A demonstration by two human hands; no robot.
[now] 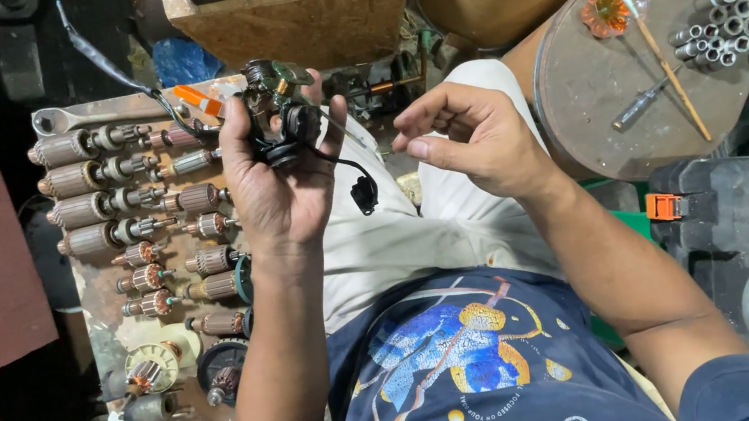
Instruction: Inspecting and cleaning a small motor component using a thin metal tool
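My left hand [280,181] is raised palm up and grips a small black electrical part [278,105] with green and copper bits on top. A black wire runs from it down to a small black plug [364,194] that dangles over my lap. My right hand [469,139] hovers just to the right of it, fingers curled with thumb and forefinger pinched, holding nothing that I can see. Both hands are above my light trousers [399,237].
A board [108,346] on the left carries several motor armatures [90,177] in rows, plus a wrench [90,113]. A round metal stool top [598,92] on the right holds a screwdriver [638,105], a stick, several metal tubes [719,26]. A wooden box [300,10] stands ahead.
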